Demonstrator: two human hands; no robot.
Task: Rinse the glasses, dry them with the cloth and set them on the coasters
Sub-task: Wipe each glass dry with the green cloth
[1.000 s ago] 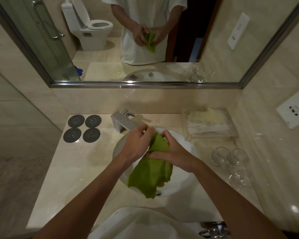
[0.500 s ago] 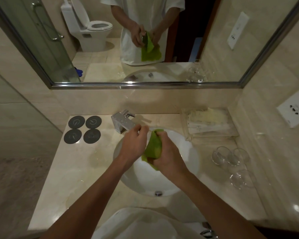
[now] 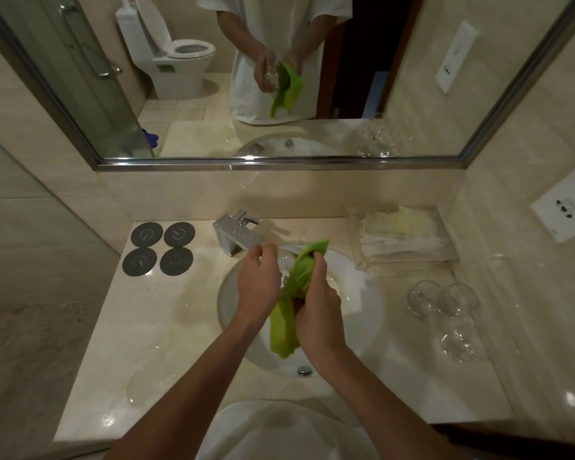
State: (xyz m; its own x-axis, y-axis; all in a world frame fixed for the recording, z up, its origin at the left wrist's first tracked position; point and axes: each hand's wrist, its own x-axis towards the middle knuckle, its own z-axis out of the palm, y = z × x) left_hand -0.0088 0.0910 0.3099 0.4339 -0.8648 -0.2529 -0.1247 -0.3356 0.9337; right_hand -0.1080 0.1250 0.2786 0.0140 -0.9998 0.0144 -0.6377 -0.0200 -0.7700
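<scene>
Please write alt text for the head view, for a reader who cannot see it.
Over the sink, the left hand holds a glass while the right hand wipes it with a green cloth. Four coasters lie bare at left; three glasses wait at right.

A pale marble counter [image 3: 166, 330] carries a round white sink [image 3: 362, 313] with a metal drain [image 3: 304, 370] at its near edge. A square chrome tap [image 3: 234, 234] stands at the far side of the sink, slightly left. On the far right of the counter lies a clear tray [image 3: 402, 237] of wrapped toiletries. Water lies pooled on the counter's near left part. A wide mirror [image 3: 412, 94] with a metal frame hangs above, reflecting a white toilet [image 3: 176, 58] and a glass shower door [image 3: 80, 68]. A white socket plate [image 3: 565, 210] sits on the right wall.
</scene>
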